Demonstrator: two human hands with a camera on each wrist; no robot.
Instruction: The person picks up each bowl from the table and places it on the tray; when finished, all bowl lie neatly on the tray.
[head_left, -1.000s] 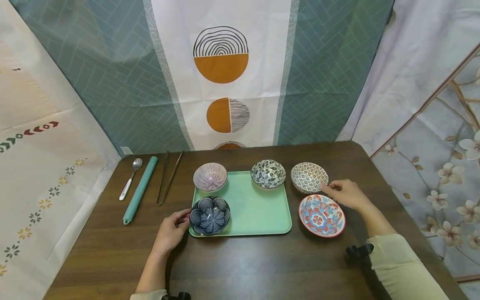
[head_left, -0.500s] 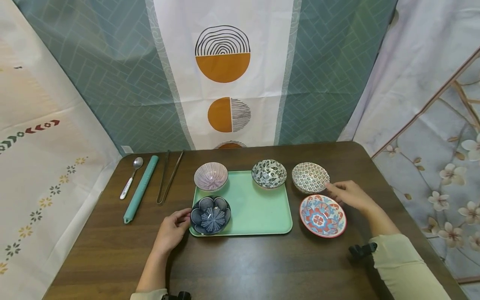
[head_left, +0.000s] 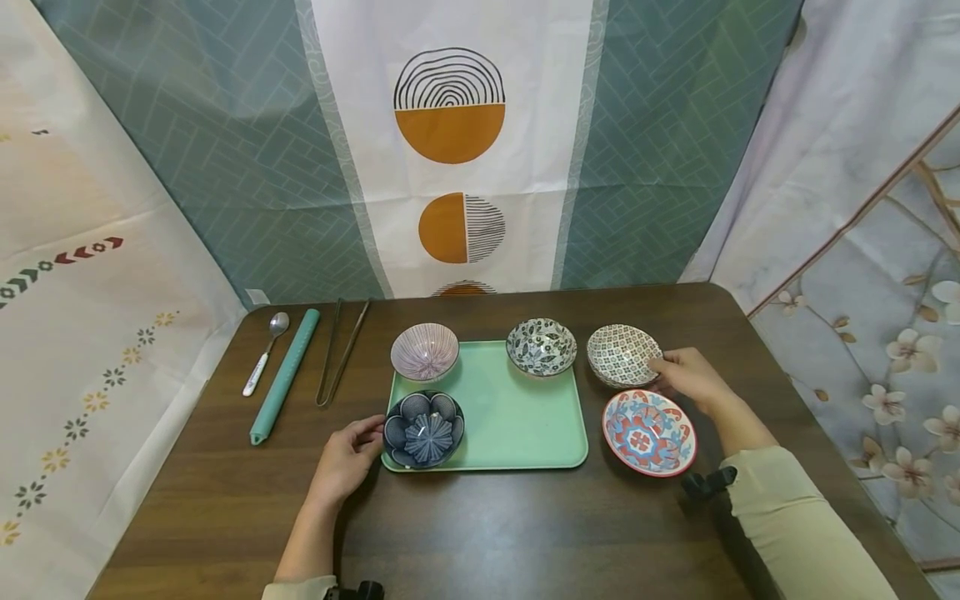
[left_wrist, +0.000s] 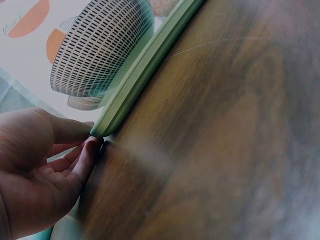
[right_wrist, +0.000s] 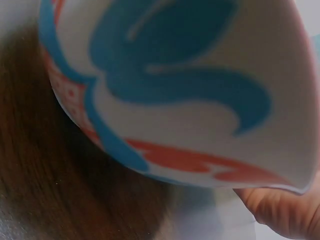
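Note:
My left hand (head_left: 347, 457) pinches the left edge of the green tray (head_left: 517, 433); the left wrist view shows the thumb on top and fingers (left_wrist: 89, 152) below. Just beside it on the tray sits a dark blue flower-shaped bowl (head_left: 424, 430), its dotted outside (left_wrist: 102, 50) seen from the wrist. My right hand (head_left: 693, 379) grips the right rim of a small checked bowl (head_left: 622, 354), thumb at the rim, other fingers partly hidden. A red and blue bowl (head_left: 649, 433) stands right in front of it and fills the right wrist view, hiding most of the hand.
A pink striped bowl (head_left: 424, 352) and a leaf-patterned bowl (head_left: 541, 347) stand at the tray's back corners. To the left on the wooden table (head_left: 480, 533) lie metal tongs (head_left: 341, 358), a rolled teal mat (head_left: 285, 379) and a spoon (head_left: 266, 354). Curtains hang behind.
My right hand has drawn in at the checked bowl's rim, its thumb now over the edge, and the forearm has shifted slightly left. The left hand keeps its place at the tray.

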